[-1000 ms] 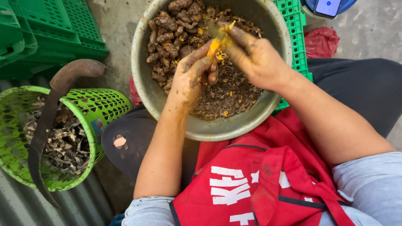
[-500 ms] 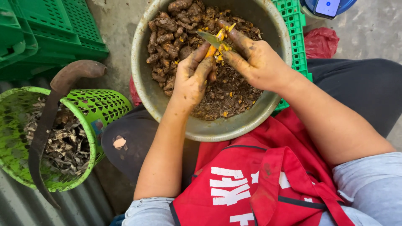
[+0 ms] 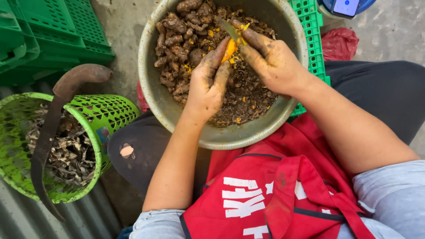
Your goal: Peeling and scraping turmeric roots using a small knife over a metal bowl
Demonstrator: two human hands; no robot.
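The left hand (image 3: 208, 86) is clamped on an orange, partly peeled root (image 3: 230, 48), thumb and fingers closed round it. The root is held over the middle of a grey metal basin (image 3: 152, 88). The right hand (image 3: 272, 62) is closed on a small knife (image 3: 228, 28), whose blade lies against the top of the root. Both hands are smeared with dirt and yellow stain. The basin rests on the person's lap and holds unpeeled brown roots (image 3: 177, 40) at its far left and dark peelings (image 3: 248, 102) (with orange flecks) nearer the person. A red apron (image 3: 274, 194) lies below it. To the left a green basket (image 3: 93, 128) holds dry scraps, with a curved sickle (image 3: 48, 132) laid across its rim. Green crates (image 3: 48, 35) stand behind.
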